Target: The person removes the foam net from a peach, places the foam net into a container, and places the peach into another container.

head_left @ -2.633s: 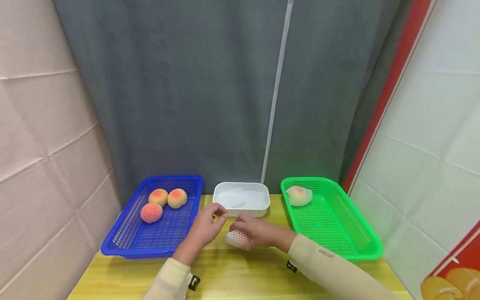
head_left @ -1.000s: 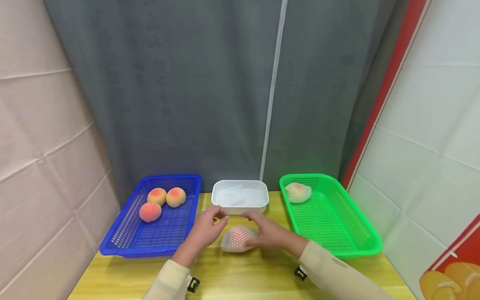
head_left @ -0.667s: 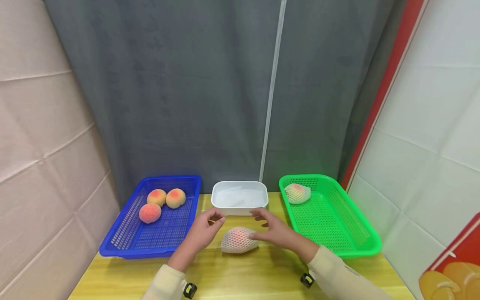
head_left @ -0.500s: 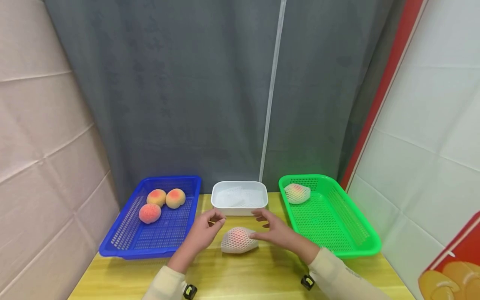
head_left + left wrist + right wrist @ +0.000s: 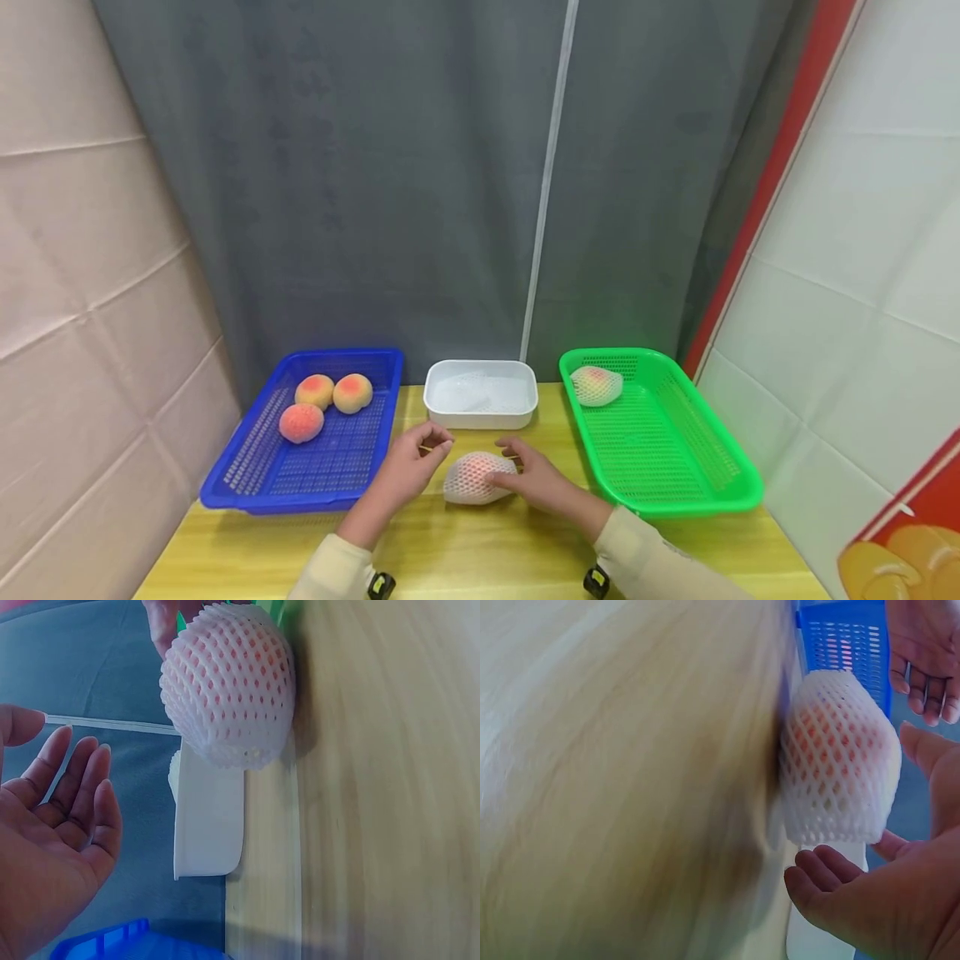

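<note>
A peach in a white foam net (image 5: 476, 478) lies on the wooden table between both hands. In the right wrist view the netted peach (image 5: 840, 757) shows red through the mesh. My right hand (image 5: 542, 477) is at its right side, thumb overlapping the net in the head view. Its fingers (image 5: 821, 877) are loosely bent right by the end of the net, not closed round it. Left of the peach hovers my left hand (image 5: 411, 460), fingers loosely curved and holding nothing; in the left wrist view its palm (image 5: 45, 847) is bare.
A blue basket (image 5: 390, 417) at left holds three peaches (image 5: 352, 393). The white tray (image 5: 480, 421) behind the hands holds foam nets (image 5: 480, 392). In the green basket (image 5: 675, 467) at right lies another netted peach (image 5: 597, 387). A grey curtain (image 5: 360, 208) hangs behind.
The right hand first gripped the netted peach, then let go and drew back to the right; since half a second ago it has come back closer to it. The left hand has barely moved.
</note>
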